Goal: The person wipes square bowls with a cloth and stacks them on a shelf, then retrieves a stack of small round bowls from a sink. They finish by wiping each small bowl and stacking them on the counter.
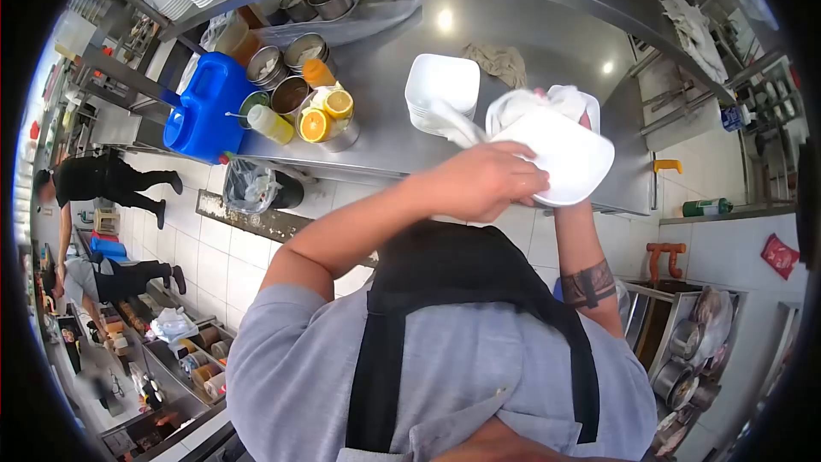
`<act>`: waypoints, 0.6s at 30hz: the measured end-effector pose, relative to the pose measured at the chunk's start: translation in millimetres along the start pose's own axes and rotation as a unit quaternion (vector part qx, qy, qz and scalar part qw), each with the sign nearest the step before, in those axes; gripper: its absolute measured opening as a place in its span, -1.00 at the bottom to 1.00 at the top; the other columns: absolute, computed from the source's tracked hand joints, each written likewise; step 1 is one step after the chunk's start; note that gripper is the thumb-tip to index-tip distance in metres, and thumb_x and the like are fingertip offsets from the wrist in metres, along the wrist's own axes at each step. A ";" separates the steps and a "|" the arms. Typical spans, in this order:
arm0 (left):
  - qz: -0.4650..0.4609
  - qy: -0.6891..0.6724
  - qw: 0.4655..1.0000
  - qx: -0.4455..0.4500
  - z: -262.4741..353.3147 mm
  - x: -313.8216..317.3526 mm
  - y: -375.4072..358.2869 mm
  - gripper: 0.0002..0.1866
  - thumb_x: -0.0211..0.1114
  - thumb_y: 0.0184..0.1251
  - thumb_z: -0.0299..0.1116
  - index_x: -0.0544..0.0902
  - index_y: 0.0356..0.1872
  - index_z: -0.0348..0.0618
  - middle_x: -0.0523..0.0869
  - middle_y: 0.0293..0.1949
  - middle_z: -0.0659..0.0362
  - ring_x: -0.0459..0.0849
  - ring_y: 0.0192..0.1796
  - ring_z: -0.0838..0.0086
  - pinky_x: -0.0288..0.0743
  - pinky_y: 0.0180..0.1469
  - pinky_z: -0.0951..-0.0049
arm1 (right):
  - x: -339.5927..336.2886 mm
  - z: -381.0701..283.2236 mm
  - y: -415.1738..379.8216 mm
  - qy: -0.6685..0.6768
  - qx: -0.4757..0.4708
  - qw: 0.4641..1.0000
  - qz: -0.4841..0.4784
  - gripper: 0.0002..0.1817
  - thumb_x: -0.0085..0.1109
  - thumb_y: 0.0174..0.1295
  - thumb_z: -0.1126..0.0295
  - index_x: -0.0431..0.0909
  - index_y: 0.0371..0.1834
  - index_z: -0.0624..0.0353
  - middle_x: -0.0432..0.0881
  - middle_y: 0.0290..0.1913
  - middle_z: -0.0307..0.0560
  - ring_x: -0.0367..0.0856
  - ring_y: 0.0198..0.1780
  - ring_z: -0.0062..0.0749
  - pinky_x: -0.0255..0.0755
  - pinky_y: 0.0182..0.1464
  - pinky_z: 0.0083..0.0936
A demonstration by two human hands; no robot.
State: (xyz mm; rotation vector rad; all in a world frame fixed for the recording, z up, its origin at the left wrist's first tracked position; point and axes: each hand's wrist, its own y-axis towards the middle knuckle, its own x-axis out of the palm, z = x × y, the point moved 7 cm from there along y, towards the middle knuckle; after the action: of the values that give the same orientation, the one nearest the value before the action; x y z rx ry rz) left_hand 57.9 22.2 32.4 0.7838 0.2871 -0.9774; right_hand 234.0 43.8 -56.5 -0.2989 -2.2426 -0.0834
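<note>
My left hand (pixel 487 181) is closed at the near left rim of a white square-cornered bowl (pixel 564 154), its fingers pressed against it. A white cloth (pixel 534 109) bunches over the bowl's far edge, and a loose end sticks out above my left hand. My right hand (pixel 587 122) is mostly hidden behind the bowl; a few fingers show at its far side, around the bowl and cloth. A stack of matching white bowls (pixel 442 84) stands on the steel counter just left of the cloth. Another white bowl (pixel 592 103) shows partly behind the held one.
On the steel counter (pixel 547 21), a crumpled beige cloth (pixel 499 64) lies behind the bowls. Left are cut oranges (pixel 315 126), metal tins (pixel 267 66) and a blue jug (pixel 205 111). A lined bin (pixel 261 186) stands below. Two people (pixel 103 184) are at far left.
</note>
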 end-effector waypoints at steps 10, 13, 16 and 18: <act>0.143 -0.420 0.894 -0.063 -56.6 -21.8 -4.8 -0.41 0.20 0.60 -0.08 0.41 0.54 -0.04 0.40 0.53 0.02 0.40 0.55 0.10 0.22 0.60 0.00 | -14.6 -19.0 -30.1 -0.308 0.043 0.946 0.093 -0.54 0.37 0.18 0.48 0.62 0.15 0.47 0.77 -0.02 0.23 0.78 0.06 0.01 0.66 0.11 -0.15; 0.186 -0.645 0.721 -0.171 -80.6 13.4 6.7 -0.27 0.14 0.65 0.05 0.20 0.65 -0.10 0.42 0.53 0.04 0.43 0.54 0.14 0.31 0.56 0.04 | 16.6 -26.8 -24.8 -0.711 -0.208 0.669 0.058 -0.55 0.37 0.25 0.40 0.63 0.20 0.34 0.76 0.03 0.26 0.76 0.08 0.11 0.63 0.12 -0.13; 0.226 -0.625 0.698 -0.269 -99.1 30.7 20.8 -0.37 0.07 0.68 0.07 0.44 0.45 -0.26 0.64 0.33 -0.03 0.63 0.37 0.08 0.46 0.46 0.06 | 32.8 -3.5 -24.6 -0.818 -0.223 0.528 0.056 -0.51 0.37 0.29 0.28 0.60 0.26 0.22 0.70 0.15 0.27 0.67 0.17 0.25 0.56 0.20 -0.08; 0.234 -0.634 0.685 -0.274 -116.0 36.8 21.0 -0.37 0.07 0.68 0.07 0.44 0.45 -0.29 0.63 0.34 -0.05 0.64 0.36 0.07 0.48 0.43 0.05 | 43.7 20.1 -30.6 -0.670 -0.135 0.727 -0.058 -0.49 0.26 0.34 0.27 0.54 0.35 0.17 0.65 0.26 0.26 0.56 0.32 0.23 0.47 0.33 -0.09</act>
State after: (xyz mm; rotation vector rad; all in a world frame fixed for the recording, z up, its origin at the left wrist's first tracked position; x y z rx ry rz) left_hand 109.2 87.7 -58.9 -0.4792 -0.7956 -0.6754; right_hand 184.8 25.5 -34.4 -0.4567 -3.7272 -0.3571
